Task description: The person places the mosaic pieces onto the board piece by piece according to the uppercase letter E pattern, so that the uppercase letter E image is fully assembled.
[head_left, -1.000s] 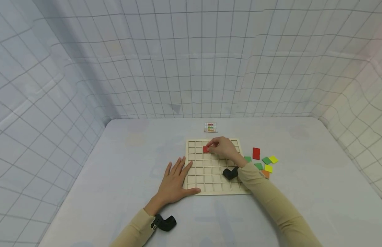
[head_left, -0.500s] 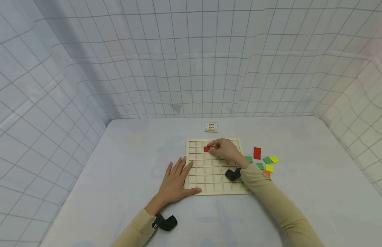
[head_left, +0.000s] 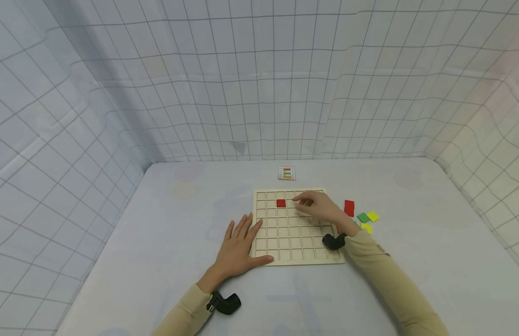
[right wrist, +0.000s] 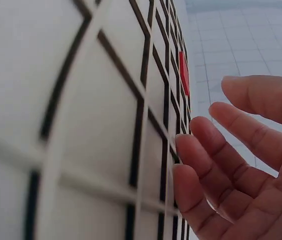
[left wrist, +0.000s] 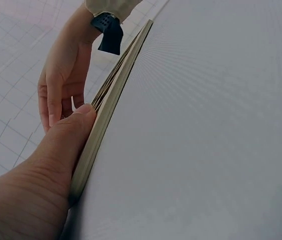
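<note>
A pale wooden grid board [head_left: 284, 242] lies on the table with one red square tile [head_left: 281, 203] set in a cell of its second row from the far side. My left hand [head_left: 234, 252] rests spread at the board's left front corner, its thumb on the near edge. In the left wrist view the thumb [left wrist: 66, 135] lies against the board's rim. My right hand [head_left: 320, 206] hovers over the board's right half, just right of the red tile. Its fingers are loosely bent, and the right wrist view shows nothing between the fingertips [right wrist: 185, 175] and thumb.
Right of the board lie red tiles [head_left: 349, 208], a green tile [head_left: 363, 217] and yellow tiles [head_left: 373, 216]; my right forearm partly covers that group. Behind the board is a small card [head_left: 287, 173] printed with a coloured grid pattern. Grid-lined white sheets [head_left: 259, 93] enclose the table.
My right hand has let go of the red tile, which stays in its cell, and has moved right and slightly nearer. The left hand keeps its place.
</note>
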The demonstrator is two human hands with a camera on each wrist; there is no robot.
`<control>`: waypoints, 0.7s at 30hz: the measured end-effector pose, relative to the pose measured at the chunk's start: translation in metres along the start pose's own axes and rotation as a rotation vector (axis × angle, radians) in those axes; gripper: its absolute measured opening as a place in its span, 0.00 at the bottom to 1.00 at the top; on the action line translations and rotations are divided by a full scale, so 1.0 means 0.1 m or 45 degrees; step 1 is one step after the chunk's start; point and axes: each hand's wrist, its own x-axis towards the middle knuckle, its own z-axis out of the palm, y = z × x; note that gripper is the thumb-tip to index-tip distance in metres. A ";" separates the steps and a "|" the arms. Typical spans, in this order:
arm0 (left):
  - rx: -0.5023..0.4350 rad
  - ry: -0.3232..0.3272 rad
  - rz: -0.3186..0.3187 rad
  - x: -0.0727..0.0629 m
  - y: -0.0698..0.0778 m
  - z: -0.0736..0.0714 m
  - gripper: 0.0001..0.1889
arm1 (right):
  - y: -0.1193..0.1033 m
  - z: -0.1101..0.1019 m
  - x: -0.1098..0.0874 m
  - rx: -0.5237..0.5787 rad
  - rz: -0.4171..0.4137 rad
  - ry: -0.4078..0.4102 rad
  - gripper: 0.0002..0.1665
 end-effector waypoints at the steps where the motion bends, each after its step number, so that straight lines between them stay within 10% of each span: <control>1: -0.001 0.002 0.002 0.00 0.00 0.00 0.53 | 0.01 -0.03 -0.04 -0.007 0.001 0.014 0.17; 21: -0.019 0.043 0.026 -0.01 0.00 0.00 0.53 | 0.32 -0.55 -0.52 -0.114 0.171 0.156 0.16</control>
